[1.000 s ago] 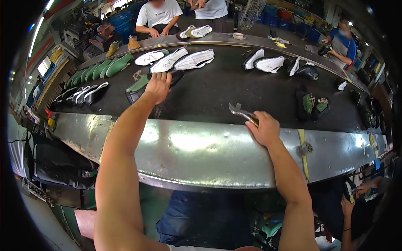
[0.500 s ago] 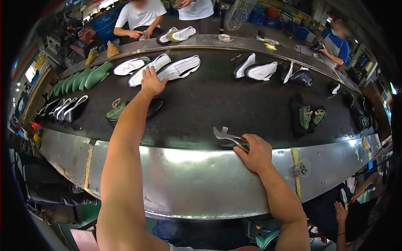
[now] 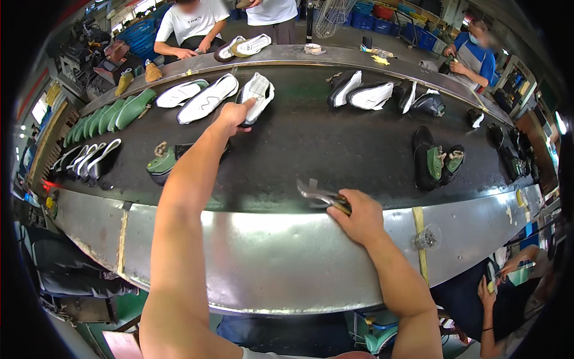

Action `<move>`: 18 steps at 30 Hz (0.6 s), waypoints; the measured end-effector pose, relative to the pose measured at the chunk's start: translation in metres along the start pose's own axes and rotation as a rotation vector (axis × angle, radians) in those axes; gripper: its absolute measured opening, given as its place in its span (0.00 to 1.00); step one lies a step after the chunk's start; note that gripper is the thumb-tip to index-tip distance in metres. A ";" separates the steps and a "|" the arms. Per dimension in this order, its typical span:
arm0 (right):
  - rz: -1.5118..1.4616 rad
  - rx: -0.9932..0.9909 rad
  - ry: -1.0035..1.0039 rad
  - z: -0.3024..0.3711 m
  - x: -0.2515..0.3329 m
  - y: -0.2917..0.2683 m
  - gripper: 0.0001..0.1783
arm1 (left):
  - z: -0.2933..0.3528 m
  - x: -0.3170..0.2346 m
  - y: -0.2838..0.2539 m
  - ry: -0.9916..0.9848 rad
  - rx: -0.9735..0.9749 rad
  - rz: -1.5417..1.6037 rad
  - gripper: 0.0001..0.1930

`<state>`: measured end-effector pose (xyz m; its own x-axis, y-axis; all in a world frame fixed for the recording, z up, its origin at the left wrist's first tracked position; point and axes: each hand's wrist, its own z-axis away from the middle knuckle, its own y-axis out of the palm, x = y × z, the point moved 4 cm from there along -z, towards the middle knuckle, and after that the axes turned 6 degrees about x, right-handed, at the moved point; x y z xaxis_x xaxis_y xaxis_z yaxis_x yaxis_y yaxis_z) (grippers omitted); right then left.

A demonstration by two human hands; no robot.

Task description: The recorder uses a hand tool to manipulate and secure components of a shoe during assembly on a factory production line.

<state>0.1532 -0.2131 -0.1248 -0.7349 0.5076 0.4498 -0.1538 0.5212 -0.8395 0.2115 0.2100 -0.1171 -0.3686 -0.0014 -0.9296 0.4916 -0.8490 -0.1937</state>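
Nearest of all, the shiny metal ledge (image 3: 293, 257) sweeps across at six o'clock, and over it at four, counting from mid-view, comes the right hand (image 3: 360, 216): fingers wrapped firmly around the handles of the pincers (image 3: 317, 194), their head pointing to ten over the dark belt (image 3: 299, 152). Beyond that hand, also at four, a clear cup (image 3: 428, 237) of small metal bits sits beside a yellow strip (image 3: 421, 251).

Onto the belt now! At nine, a green-and-black shoe (image 3: 161, 164) lies partly hidden by the left forearm. Out at three, a green-and-black pair (image 3: 433, 161) rests well apart from both hands.

Reach further, eleven o'clock, here's the action: the left hand (image 3: 235, 116) pinches the near end of a white-bottomed shoe (image 3: 257, 96), thumb on top, fingers curled beneath. This looks like the pick-up step; whether the shoe is clear of the belt, I cannot tell. Lifting it would call for a firm pinch and a path over that green-and-black shoe, with two white-bottomed neighbours (image 3: 206, 100) crowding at half past ten.

Farthest out, the raised rail (image 3: 281, 55) curves along twelve, a seated co-worker (image 3: 191, 27) behind it at eleven.
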 end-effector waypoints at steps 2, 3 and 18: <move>-0.028 0.002 -0.015 0.000 0.001 0.004 0.25 | 0.056 -0.006 -0.012 0.042 0.099 0.232 0.21; -0.031 -0.025 -0.004 0.002 0.000 0.002 0.25 | 0.096 -0.005 -0.012 0.084 0.070 0.137 0.21; -0.234 -0.252 -0.187 0.121 0.121 -0.052 0.19 | 0.579 0.223 0.014 0.139 0.789 -0.146 0.52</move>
<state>-0.0078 -0.2615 -0.0634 -0.8108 0.2333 0.5369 -0.1812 0.7722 -0.6091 -0.3206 -0.1084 -0.1459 -0.2588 0.1595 -0.9527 -0.2736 -0.9580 -0.0861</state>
